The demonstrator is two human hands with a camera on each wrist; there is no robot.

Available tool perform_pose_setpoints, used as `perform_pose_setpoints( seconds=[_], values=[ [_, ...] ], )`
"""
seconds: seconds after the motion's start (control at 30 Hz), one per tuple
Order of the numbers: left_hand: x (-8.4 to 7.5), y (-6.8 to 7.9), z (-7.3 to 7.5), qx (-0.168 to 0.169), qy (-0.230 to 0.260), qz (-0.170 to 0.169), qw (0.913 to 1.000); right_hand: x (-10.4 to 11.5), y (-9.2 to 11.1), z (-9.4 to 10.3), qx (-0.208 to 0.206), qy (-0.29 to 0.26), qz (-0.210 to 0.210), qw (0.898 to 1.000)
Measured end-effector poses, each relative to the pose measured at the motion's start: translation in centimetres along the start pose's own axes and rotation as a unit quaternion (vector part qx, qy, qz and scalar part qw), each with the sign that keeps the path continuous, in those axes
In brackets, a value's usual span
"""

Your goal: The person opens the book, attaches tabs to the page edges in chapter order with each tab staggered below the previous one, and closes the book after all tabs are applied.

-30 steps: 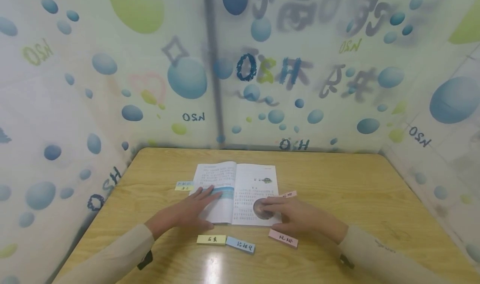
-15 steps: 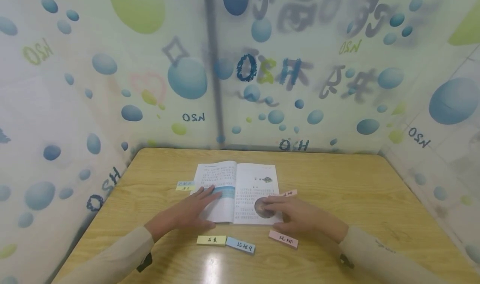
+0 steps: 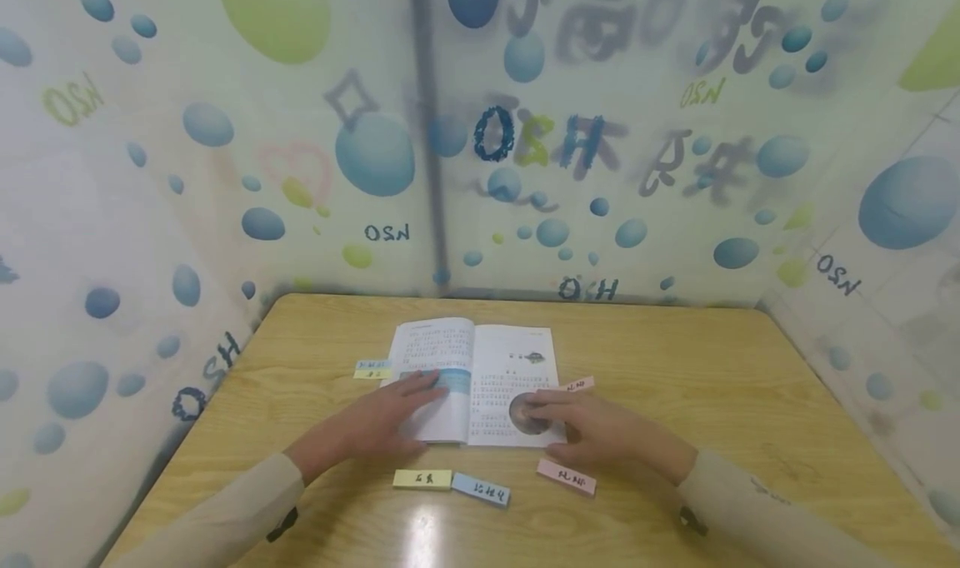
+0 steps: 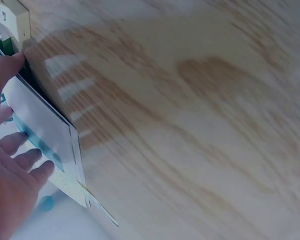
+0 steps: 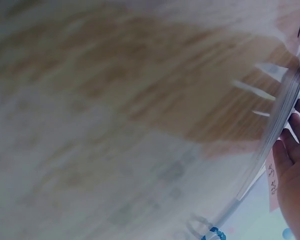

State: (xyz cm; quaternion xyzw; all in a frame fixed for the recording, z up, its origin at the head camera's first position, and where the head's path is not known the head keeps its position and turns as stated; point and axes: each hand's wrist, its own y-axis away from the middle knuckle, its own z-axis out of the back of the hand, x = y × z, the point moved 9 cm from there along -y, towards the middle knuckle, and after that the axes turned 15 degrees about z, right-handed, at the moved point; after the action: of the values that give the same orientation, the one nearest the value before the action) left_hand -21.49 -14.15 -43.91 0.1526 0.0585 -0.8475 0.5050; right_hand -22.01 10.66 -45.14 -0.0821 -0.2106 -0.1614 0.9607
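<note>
In the head view an open book (image 3: pixel 510 360) lies on the wooden table, its printed pages facing up. My left hand (image 3: pixel 384 418) rests on the left page with its fingers spread across a blue band, thumb by the book's near edge. On the right page lies my right hand (image 3: pixel 603 428), fingers extended over a dark round picture (image 3: pixel 529 414). Blue and yellow paper slips (image 3: pixel 372 370) jut out from the left side of the book; a pink slip (image 3: pixel 581 384) juts out from the right. Both wrist views show relaxed fingers (image 4: pixel 27 159) over the pages.
Nearer than the book lie a yellow sticky-note pad (image 3: pixel 422 479), a blue pad (image 3: pixel 481 490) and a pink pad (image 3: pixel 566 477), all with handwriting. The wooden table (image 3: pixel 712 368) meets patterned walls (image 3: pixel 637 185) at the back and sides.
The book has shifted very slightly away, and its left page looks a little raised. My left hand has moved slightly with it. My right hand stays nearly still on the right page.
</note>
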Motion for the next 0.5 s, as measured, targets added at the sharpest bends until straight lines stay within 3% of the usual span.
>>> perform_pose_setpoints(
  seconds=[0.2,0.5],
  values=[
    [0.1,0.5,-0.1,-0.004,-0.030,-0.026,0.9992,0.3,0.0,0.2,0.000,-0.004,0.000,1.000],
    [1.3,1.3,-0.1,0.000,-0.032,-0.016,0.9994,-0.1,0.2,0.0,0.001,0.004,-0.005,1.000]
  ],
)
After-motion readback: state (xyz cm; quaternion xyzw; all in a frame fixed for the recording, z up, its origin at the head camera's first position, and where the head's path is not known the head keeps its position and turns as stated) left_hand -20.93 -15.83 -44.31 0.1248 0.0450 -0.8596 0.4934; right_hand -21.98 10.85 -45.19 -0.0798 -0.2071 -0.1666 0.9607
